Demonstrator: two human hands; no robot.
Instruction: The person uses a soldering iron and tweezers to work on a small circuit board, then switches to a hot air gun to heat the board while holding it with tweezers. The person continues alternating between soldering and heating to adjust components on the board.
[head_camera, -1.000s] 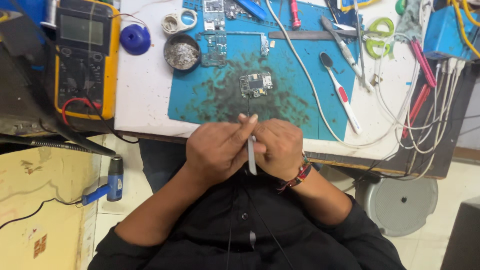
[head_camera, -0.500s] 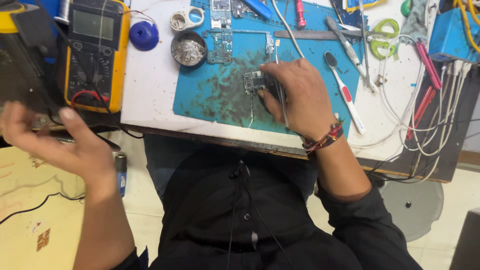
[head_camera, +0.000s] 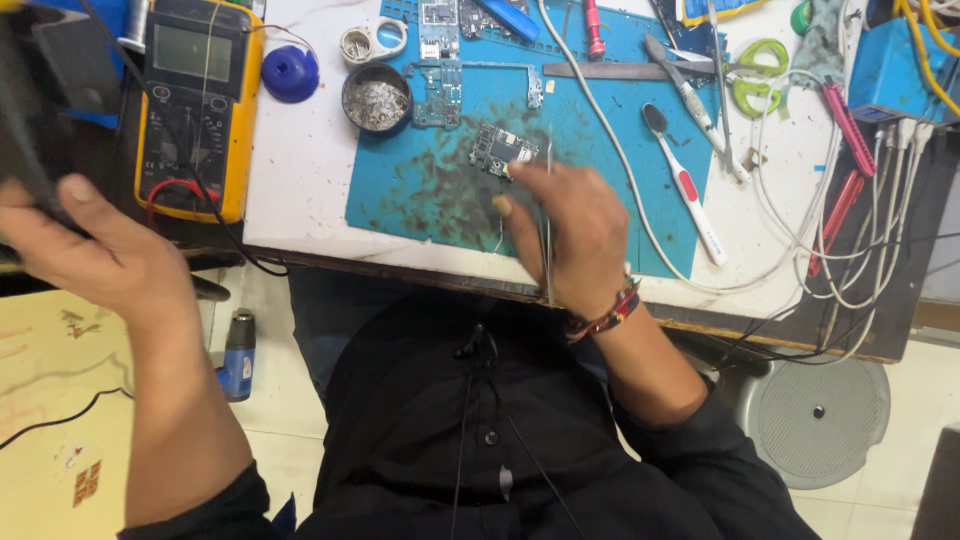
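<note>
My right hand (head_camera: 575, 235) rests on the blue work mat (head_camera: 400, 190) and holds thin metal tweezers (head_camera: 547, 200) upright along its fingers. The tweezer tip is beside a small circuit board (head_camera: 500, 150), just to the board's right. My left hand (head_camera: 95, 250) is far out at the left, off the table, with its thumb against a black object (head_camera: 30, 120) at the frame's edge. Its fingers are cut off by the frame, so the grip is hidden.
A yellow multimeter (head_camera: 195, 100) lies left of the mat, with a blue cap (head_camera: 290, 72) and a round tin of scraps (head_camera: 377, 98) nearby. More boards, a toothbrush (head_camera: 685, 185), green scissors (head_camera: 755, 75), white cables (head_camera: 800, 230) and a blue heat gun (head_camera: 238, 355) are around.
The hands parted from in front of my chest. My right hand carried the tweezers to the board on the mat. My left hand swung out to the black object at the left.
</note>
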